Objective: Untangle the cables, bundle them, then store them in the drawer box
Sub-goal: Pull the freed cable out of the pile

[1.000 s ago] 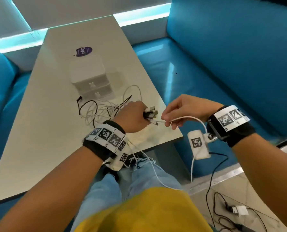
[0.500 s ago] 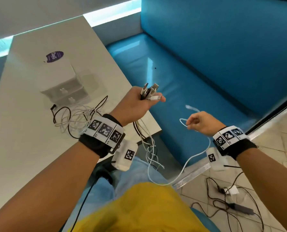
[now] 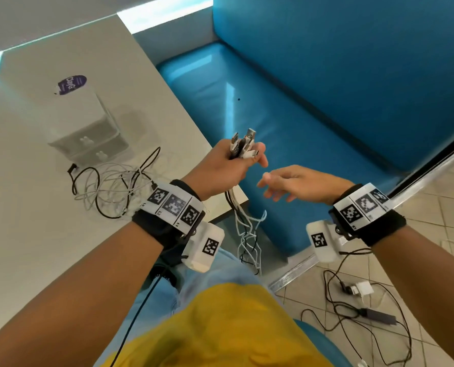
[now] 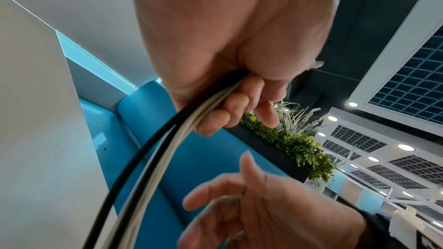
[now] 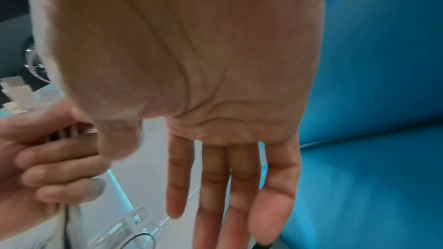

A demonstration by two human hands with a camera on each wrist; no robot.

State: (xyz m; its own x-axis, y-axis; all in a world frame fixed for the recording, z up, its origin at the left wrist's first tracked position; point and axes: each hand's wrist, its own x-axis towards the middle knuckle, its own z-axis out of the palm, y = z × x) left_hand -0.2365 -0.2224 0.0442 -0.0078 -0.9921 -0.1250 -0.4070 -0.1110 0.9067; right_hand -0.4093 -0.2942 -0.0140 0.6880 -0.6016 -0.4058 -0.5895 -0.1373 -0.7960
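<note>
Now the right hand is empty, one cable freed from the bunch.
Nearest, cable strands (image 3: 247,234) dangle toward the lap; above, the left hand (image 3: 220,168) clamps the cable bundle (image 3: 243,147), long axis upright, plugs pointing up. The right hand (image 3: 297,184), which held a white cable half a second ago, spreads flat beside it, so untangling goes on. Farther, tangled cables (image 3: 109,186) lie before the drawer box (image 3: 88,133) on the table (image 3: 22,247).

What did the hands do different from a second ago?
The right hand let go of the white cable it was pulling and now reaches, empty and open, toward the left hand. The left hand rose off the table. It still grips the plugs; the drawer box stayed put.
</note>
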